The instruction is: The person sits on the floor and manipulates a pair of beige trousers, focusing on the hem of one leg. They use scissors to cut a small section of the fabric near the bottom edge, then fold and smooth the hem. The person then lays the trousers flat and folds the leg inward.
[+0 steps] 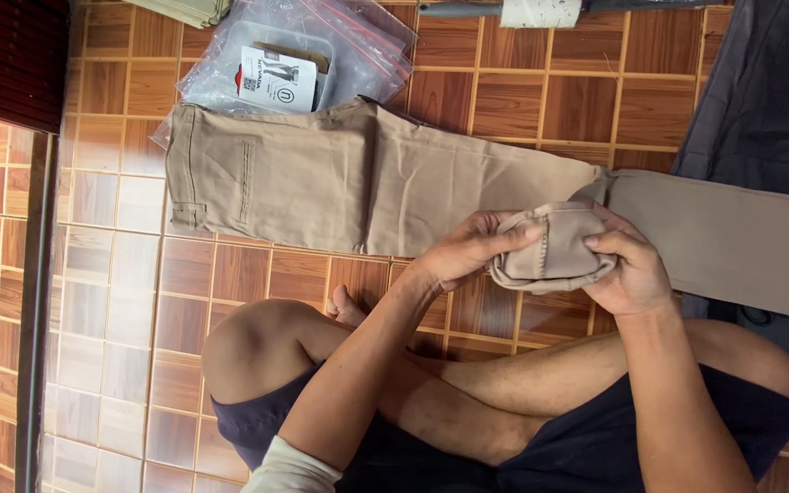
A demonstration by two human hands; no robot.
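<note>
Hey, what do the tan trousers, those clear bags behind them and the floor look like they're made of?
Tan trousers: matte woven cloth, probably cotton twill; stitched seams and soft folds show, and both hands bunch one leg end.
Clear bags: thin glossy plastic film; transparent, crinkled, red zip strips.
Floor: glazed tile with wood-grain pattern, likely ceramic; grout lines and sheen.

Trousers (367, 178) lie across the floor (120, 301) in front of a seated person, waistband to the left. Both hands, left (468, 248) and right (632, 269), grip a folded leg end (554, 251) above the crossed legs. Plastic bags (321, 55) lie behind the trousers, partly under the waistband end.
</note>
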